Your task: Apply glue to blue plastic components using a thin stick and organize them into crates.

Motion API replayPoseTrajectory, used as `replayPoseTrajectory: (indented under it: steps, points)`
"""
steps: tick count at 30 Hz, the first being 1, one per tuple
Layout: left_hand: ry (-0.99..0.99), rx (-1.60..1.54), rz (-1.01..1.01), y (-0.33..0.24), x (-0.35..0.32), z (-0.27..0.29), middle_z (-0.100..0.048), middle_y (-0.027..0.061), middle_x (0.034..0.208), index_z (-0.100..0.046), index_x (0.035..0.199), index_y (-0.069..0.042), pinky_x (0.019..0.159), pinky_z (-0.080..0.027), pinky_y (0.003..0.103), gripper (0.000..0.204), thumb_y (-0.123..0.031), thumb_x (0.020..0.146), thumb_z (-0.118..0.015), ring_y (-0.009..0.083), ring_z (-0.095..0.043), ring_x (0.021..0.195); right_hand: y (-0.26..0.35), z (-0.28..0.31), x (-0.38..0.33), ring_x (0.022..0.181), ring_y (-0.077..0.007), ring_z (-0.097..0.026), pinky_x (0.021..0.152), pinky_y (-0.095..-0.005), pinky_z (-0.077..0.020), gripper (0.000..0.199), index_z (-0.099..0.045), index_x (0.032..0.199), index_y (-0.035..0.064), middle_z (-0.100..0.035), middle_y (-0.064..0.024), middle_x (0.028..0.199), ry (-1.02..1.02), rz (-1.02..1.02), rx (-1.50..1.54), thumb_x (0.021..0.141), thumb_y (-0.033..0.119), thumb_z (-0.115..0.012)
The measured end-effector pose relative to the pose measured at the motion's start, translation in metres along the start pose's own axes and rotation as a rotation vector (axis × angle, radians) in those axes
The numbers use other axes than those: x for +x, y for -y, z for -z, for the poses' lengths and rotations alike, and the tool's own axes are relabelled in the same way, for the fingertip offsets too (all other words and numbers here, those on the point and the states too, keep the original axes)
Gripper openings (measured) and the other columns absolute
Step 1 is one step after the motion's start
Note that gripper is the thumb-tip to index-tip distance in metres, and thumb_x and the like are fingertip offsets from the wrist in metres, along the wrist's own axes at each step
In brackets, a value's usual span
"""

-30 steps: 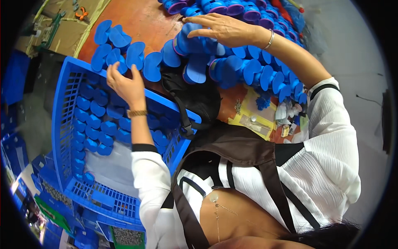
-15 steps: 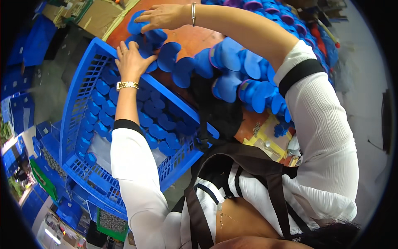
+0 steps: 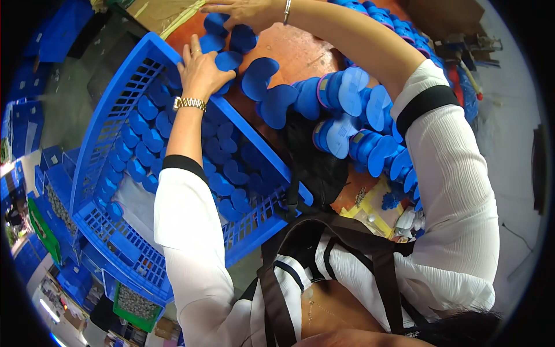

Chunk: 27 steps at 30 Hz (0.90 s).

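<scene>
My left hand (image 3: pixel 203 68) reaches over the far rim of a blue plastic basket (image 3: pixel 124 81). Its thumb and fingers are spread wide round a blue two-lobed piece (image 3: pixel 229 60); the palm side is hidden. At the upper edge, partly cut off, my right hand (image 3: pixel 245 10) has its fingers stretched to the left above other blue rounded pieces (image 3: pixel 243 39). Whether it touches them I cannot tell. Several similar blue pieces (image 3: pixel 153 140) lie in rows inside the basket, on a pale sheet (image 3: pixel 136 201).
Stacked blue pieces with pink edges (image 3: pixel 350 92) stand on the orange-brown table (image 3: pixel 295 49). A black bag (image 3: pixel 315 159) lies between basket and table. Small metal parts (image 3: pixel 361 196) sit by a yellow sheet (image 3: pixel 373 214). Blue bins and a green tray (image 3: pixel 136 306) are at lower left.
The whole view has shifted, so basket, table and hands appear further up and right. Both hands keep about the same place relative to the basket and pieces.
</scene>
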<state>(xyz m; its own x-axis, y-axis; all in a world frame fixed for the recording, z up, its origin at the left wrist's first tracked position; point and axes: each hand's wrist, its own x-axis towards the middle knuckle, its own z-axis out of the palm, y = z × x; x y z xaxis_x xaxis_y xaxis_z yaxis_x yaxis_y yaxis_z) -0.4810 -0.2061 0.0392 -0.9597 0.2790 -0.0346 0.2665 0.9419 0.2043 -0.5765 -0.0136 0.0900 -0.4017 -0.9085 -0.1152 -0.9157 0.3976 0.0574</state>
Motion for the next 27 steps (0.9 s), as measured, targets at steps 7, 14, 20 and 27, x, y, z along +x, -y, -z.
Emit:
replayPoseTrajectory:
  steps: [7, 14, 20, 27]
  points:
    - [-0.051, -0.066, -0.117, 0.017, -0.001, -0.010, -0.045, 0.0303, 0.128, -0.072, 0.103, -0.013, 0.101, -0.040, 0.042, 0.057, -0.045, 0.056, -0.073, 0.0417, -0.044, 0.117, -0.018, -0.011, 0.034, 0.125, -0.0417, -0.037, 0.102, -0.0466, -0.0363, 0.051, -0.067, 0.096, 0.0115, -0.037, -0.0271, 0.135, 0.176, 0.112, 0.158, 0.049, 0.026, -0.080]
    - [-0.556, -0.506, -0.056, -0.010, -0.040, 0.018, -0.047, 0.0337, 0.118, -0.070, 0.094, -0.002, 0.098, -0.041, 0.044, 0.050, -0.037, 0.059, -0.078, 0.0429, -0.047, 0.112, -0.059, -0.065, 0.017, 0.122, -0.0461, -0.038, 0.107, -0.0452, -0.0324, 0.063, -0.067, 0.107, 0.0091, -0.034, -0.0324, 0.135, -0.472, 0.624, 0.581, 0.050, 0.030, -0.085]
    - [-0.741, -0.628, 0.233, 0.051, -0.154, 0.010, -0.052, 0.0212, 0.113, -0.069, 0.098, -0.003, 0.093, -0.041, 0.040, 0.055, -0.040, 0.059, -0.083, 0.0338, -0.048, 0.109, -0.012, -0.026, 0.023, 0.123, -0.0441, -0.038, 0.106, -0.0444, -0.0329, 0.055, -0.070, 0.097, 0.0067, -0.036, -0.0301, 0.135, 0.041, -0.044, 0.315, 0.048, 0.028, -0.085]
    - [-0.248, -0.759, 1.010, 0.190, -0.357, -0.026, -0.053, 0.0207, 0.113, -0.066, 0.099, 0.004, 0.086, -0.044, 0.037, 0.051, -0.033, 0.067, -0.079, 0.0304, -0.055, 0.100, 0.092, 0.096, 0.038, 0.121, -0.0410, -0.042, 0.098, -0.0433, -0.0404, 0.047, -0.069, 0.097, 0.0039, -0.037, -0.0264, 0.132, -0.264, 0.006, 0.141, 0.051, 0.013, -0.079]
